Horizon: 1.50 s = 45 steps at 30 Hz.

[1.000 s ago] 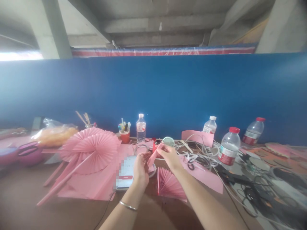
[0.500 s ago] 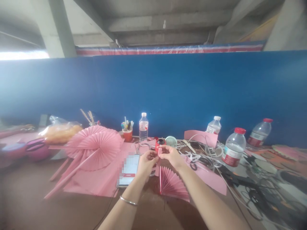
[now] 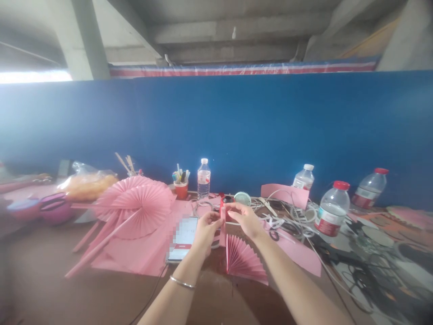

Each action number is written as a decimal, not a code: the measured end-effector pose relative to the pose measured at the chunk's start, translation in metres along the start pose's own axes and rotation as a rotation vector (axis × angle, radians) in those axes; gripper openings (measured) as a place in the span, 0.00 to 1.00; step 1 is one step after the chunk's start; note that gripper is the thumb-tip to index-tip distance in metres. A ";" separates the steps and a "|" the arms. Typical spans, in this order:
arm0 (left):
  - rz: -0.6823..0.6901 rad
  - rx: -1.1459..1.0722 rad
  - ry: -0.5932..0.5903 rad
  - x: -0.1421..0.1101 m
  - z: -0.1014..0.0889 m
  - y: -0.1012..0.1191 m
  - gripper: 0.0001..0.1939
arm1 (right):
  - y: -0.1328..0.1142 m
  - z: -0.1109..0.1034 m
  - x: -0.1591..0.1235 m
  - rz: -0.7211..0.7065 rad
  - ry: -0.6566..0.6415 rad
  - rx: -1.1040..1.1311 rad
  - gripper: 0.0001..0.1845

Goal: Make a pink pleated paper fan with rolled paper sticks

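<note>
A narrow folded strip of pink paper (image 3: 222, 234) stands upright between my hands. My left hand (image 3: 207, 231) pinches it near its top with thumb and fingers; a silver bangle circles that wrist. From the other side, my right hand (image 3: 248, 222) is curled with its index fingertip at the strip's upper end; its exact grip is too small to make out fully. Just below my right hand, a half-opened pleated pink paper fan (image 3: 244, 261) lies on the brown table (image 3: 135, 298). Behind the fingers is a red container with a dark top (image 3: 227, 199), partly hidden.
Left lie a phone (image 3: 182, 239), pink paper sheets (image 3: 135, 264) and round pink paper fans (image 3: 145, 210). A cup of pens (image 3: 181, 189) and a water bottle (image 3: 203, 179) stand behind. Rightward are scissors (image 3: 274, 234), tangled cables (image 3: 304, 221) and a red-capped bottle (image 3: 332, 210).
My right thumb and fingers have shifted off the strip's face towards its upper end, showing more of it. My left hand keeps its pinch. The whole view has shifted slightly.
</note>
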<state>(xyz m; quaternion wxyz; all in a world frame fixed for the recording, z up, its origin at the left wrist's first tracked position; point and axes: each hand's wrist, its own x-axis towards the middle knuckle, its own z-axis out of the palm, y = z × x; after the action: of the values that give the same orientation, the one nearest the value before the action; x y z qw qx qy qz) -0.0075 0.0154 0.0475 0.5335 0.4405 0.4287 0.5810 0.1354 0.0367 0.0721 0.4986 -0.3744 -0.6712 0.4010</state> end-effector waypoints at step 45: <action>0.182 -0.208 0.231 0.008 -0.005 -0.005 0.15 | 0.017 -0.009 -0.012 0.014 -0.503 -0.809 0.10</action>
<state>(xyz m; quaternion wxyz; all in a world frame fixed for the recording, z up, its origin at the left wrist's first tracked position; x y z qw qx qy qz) -0.0109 0.0232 0.0415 0.4688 0.3501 0.3831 0.7148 0.1486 0.0344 0.0538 0.1321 -0.4341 -0.8708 0.1892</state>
